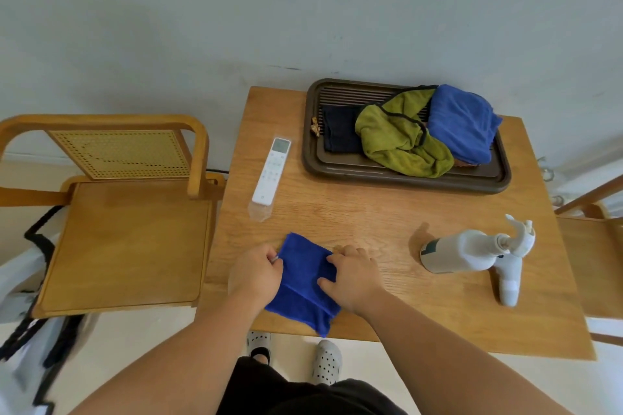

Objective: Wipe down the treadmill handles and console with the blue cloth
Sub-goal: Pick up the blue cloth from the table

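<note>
– While the blue cloth (305, 283) lies folded on the table (371, 219), what is each grip doing?

– The left grip (258, 274) is closed narrow on the cloth's left edge, with the fingers curled in and the fingertips pinching the fabric. Something small and pale shows at those fingertips, too small to make out.

– And the other one?

– The right grip (352, 274) is on the cloth's right side. Its fingers are curled over the right edge and the thumb is laid across the top of the fabric. Both arms reach in from below, one on each side of the cloth.

– Where exactly is the cloth?

– It rests on the wood at the near side of the table, turned at an angle, and its nearest corner reaches the table's front edge.

– What else is there?

– A white spray bottle (472, 251) lies on its side well to the right of the cloth. A white remote (271, 170) in a clear sleeve lies farther back on the left. At the far side is a dark tray (404, 178) holding a green cloth (401, 141), a second blue cloth (462, 121) and a dark folded cloth (340, 131). A wooden chair (128, 239) with a cane back stands just to the left of the table.
</note>
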